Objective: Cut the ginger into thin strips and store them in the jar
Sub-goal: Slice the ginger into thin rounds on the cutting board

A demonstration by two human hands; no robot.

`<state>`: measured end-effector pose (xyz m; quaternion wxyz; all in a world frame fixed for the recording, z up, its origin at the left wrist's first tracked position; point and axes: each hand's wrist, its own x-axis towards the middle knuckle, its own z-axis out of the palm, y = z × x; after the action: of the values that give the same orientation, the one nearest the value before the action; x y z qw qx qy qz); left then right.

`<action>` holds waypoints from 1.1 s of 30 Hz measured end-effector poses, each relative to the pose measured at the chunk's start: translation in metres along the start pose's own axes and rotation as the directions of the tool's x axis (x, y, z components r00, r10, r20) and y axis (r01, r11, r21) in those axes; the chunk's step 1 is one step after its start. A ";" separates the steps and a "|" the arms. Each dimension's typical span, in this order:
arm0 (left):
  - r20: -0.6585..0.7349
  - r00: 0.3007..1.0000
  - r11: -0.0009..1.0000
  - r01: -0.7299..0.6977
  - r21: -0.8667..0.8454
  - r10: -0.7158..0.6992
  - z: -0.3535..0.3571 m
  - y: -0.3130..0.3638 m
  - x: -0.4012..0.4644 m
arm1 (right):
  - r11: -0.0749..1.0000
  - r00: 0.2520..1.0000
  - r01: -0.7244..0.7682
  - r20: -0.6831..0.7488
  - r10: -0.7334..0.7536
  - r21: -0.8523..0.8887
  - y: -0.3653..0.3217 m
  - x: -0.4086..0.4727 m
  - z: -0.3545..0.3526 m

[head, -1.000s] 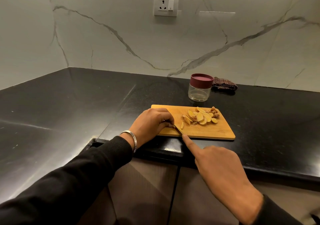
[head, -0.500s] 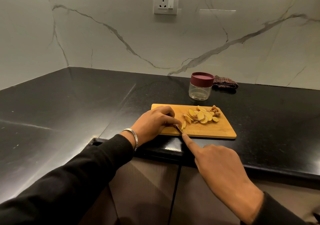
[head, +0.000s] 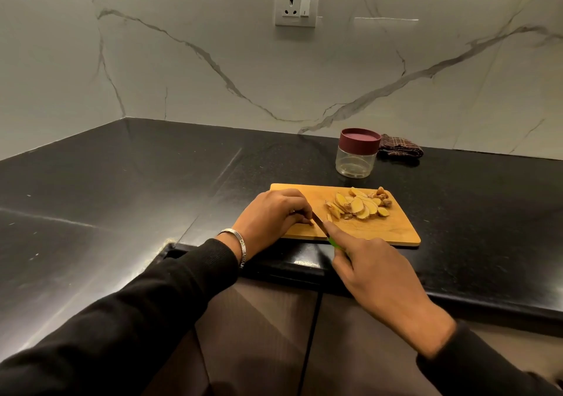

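A wooden cutting board (head: 393, 228) lies near the counter's front edge. On its far right part sits a pile of ginger slices (head: 361, 205). My left hand (head: 274, 217) rests on the board's left end, fingers curled down over a small ginger piece that is mostly hidden. My right hand (head: 374, 269) grips a knife (head: 319, 222) with a green handle, index finger stretched along the blade's back; the blade tip lies beside my left fingertips. Behind the board stands a clear jar (head: 356, 158) with a maroon lid on it.
A folded checked cloth (head: 399, 146) lies right of the jar against the marble wall. The black counter (head: 122, 188) wraps round a corner to the left. A wall socket (head: 297, 6) sits above. Cabinet doors (head: 274, 334) are below the edge.
My left hand's fingers have drawn back a little to the left on the board. The knife blade has stayed beside them, shifting slightly.
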<state>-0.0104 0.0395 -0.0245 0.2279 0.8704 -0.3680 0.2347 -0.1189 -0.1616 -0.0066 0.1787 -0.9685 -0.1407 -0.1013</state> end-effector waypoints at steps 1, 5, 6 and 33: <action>-0.001 1.000 1.000 0.001 0.002 -0.001 0.000 0.000 0.000 | 1.000 1.000 0.005 0.002 -0.005 -0.002 -0.001 0.002 0.000; -0.010 1.000 1.000 -0.014 0.017 0.014 0.000 0.001 -0.001 | 1.000 1.000 0.014 0.016 -0.014 0.001 -0.003 0.011 0.001; -0.009 1.000 1.000 -0.016 0.017 0.017 -0.001 0.001 -0.001 | 1.000 1.000 0.013 0.020 -0.013 0.001 -0.003 0.013 0.001; -0.046 0.999 0.998 0.018 0.057 -0.016 -0.001 0.000 -0.001 | 0.923 0.998 0.040 0.059 -0.019 -0.383 -0.003 -0.032 -0.004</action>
<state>-0.0112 0.0407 -0.0245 0.2132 0.8741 -0.3484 0.2630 -0.1506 -0.1680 -0.0096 -0.0200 -0.9849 -0.1375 -0.1033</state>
